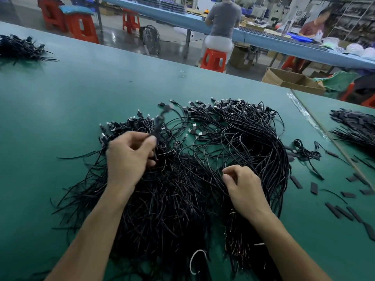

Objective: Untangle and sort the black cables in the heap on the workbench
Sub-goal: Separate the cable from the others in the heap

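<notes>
Heap of black cables [182,191] sits mid-tabletop [81,94], right in front of us. The USB plug ends fan out on its far side and the cut ends point toward us. Our left hand [129,157] is over the heap's left part, fingers curled, pinching one cable [158,122] that rises clear of the pile. Its plug end is motion-blurred. Our right hand [243,187] rests on the heap's right part with thumb and forefinger curled close together at the strands. We can't tell whether it actually has one pinched. A white loop [197,260] lies in the near edge of the heap between our forearms. Short black sleeve pieces [296,182] are scattered on the green surface to the right, with one small coiled cable [304,151] near them. A second bundle [18,48] lies far left and a third [355,126] far right, both well apart from the heap. Behind the tabletop a person in a grey top [222,19] sits on a red stool [214,59], next to a cardboard box [292,80].
</notes>
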### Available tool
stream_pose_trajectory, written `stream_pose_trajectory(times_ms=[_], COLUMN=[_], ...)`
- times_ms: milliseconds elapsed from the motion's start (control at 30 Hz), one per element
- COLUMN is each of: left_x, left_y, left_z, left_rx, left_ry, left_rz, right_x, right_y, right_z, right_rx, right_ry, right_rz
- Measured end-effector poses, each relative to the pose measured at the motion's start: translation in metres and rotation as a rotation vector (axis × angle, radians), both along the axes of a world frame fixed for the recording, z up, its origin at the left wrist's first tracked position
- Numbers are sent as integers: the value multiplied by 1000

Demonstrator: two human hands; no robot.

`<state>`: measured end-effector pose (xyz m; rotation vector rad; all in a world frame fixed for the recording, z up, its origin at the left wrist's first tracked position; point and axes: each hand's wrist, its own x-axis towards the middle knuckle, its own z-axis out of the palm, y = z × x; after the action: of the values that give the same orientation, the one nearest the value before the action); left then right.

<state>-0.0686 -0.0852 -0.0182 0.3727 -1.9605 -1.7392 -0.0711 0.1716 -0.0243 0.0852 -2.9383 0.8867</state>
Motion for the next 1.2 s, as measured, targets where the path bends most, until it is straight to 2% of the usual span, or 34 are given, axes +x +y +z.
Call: stream_pose_trajectory(times_ms=[67,133,267,367,433,533,600,700,767,833,867,967,1033,1067,1133,1200], left_x=[-10,-18,-28,-29,-25,-15,-10,-3,0,2,2,0,-6,-10,-14,-17], left_y=[-13,-25,-35,-28,-19,-1,12,30,42,59,66,71,65,57,40,19], left_z=[-6,-14,-28,-26,-20,-9,-1,1,2,1,-4,-7,-10,-6,4,6], left_rx=[56,-2,-346,-497,-542,-578,-645,-688,-689,-645,-578,-574,-391,-278,117,259], left_ry=[50,20,-185,-216,-152,19,108,100,57,75,105,48,26,42,130,243], left_rz=[171,263,282,280,322,307,196,-249,-545,-692,-688,-532,-474,-400,-219,-29], right_x=[-2,-3,-3,-3,-6,-8,-9,-2,8,21,30,53,61,63,59,50], right_y=[2,-1,-10,-13,-11,-8,-8,-21,-36,-51,-60,-75,-75,-73,-63,-52], right_z=[-2,-3,0,1,4,15,22,41,55,66,73,90,97,98,96,87], right_rx=[142,230,365,408,341,92,-110,-463,-489,-406,-354,-276,-267,-275,-269,-155], right_ry=[-1,-33,-48,-87,-152,-249,-269,-377,-340,-216,-148,-80,-108,-128,-160,-145], right_rz=[-3,13,32,27,-1,-59,-72,7,154,281,348,615,714,714,610,413])
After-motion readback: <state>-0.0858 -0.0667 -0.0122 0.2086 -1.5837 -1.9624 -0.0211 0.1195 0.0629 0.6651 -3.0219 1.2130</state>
